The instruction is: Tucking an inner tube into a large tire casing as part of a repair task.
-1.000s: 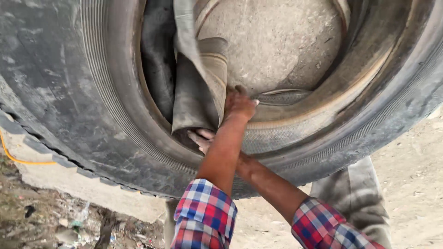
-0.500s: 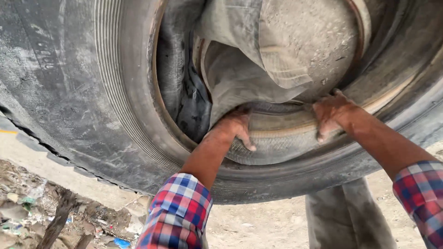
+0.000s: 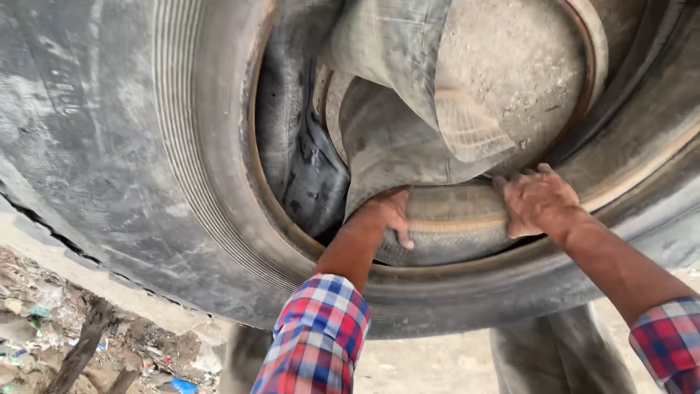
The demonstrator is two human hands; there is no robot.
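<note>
A big worn tyre [image 3: 131,168] fills the frame, its dusty inner tube [image 3: 394,138] bunched in the opening at upper centre. The left hand [image 3: 388,213], lower centre, presses curled fingers into the tube's lower fold. The right hand [image 3: 536,201] has come out from beneath the left arm and now lies spread on the bead at centre right, so both hands are on the tube's edge.

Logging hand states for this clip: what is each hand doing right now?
Left hand: fingers curled down, pressing the grey rubber liner inside the big tyre; no clear grasp.
Right hand: open, palm flat on the liner's folded edge, holding nothing.
</note>
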